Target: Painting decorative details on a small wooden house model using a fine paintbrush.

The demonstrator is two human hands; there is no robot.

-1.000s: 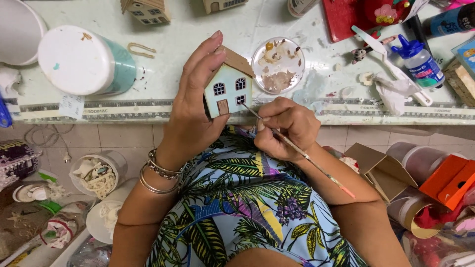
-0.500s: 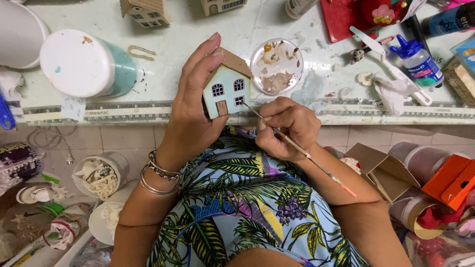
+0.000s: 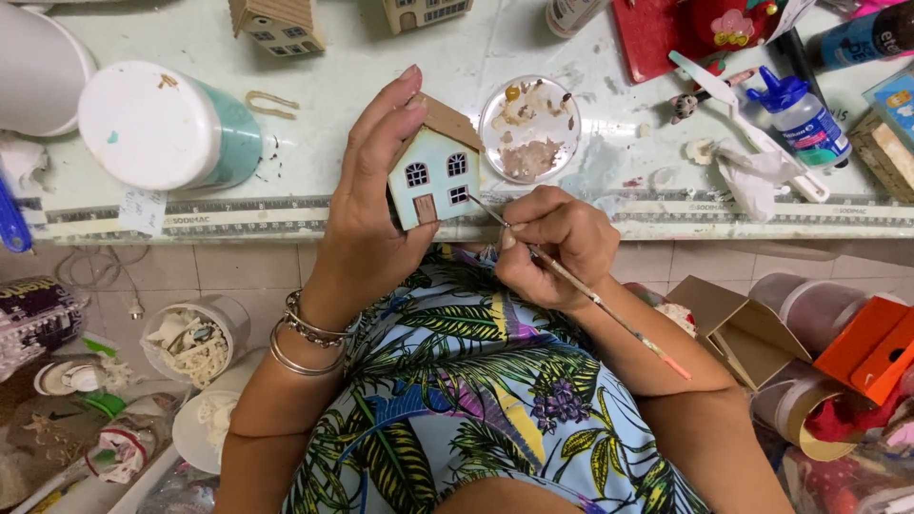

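My left hand (image 3: 371, 205) grips a small wooden house (image 3: 436, 167) with pale blue walls, a brown roof, white windows and a brown door, held upright over the table's front edge. My right hand (image 3: 554, 246) pinches a thin paintbrush (image 3: 581, 286), its tip touching the house's lower right corner and its handle pointing back toward my right elbow. Just behind the house lies a clear round palette dish (image 3: 530, 128) with beige paint smears. Silver bangles circle my left wrist.
A white tub (image 3: 157, 128) lies at the left. Two more small houses (image 3: 276, 21) stand at the back. A glue bottle (image 3: 800, 119) and crumpled tissue (image 3: 752, 176) are at the right. Jars, cardboard boxes (image 3: 743, 328) and tape rolls crowd the floor either side.
The house and both hands stay almost in place; the brush tip shifts slightly along the house's lower right wall.
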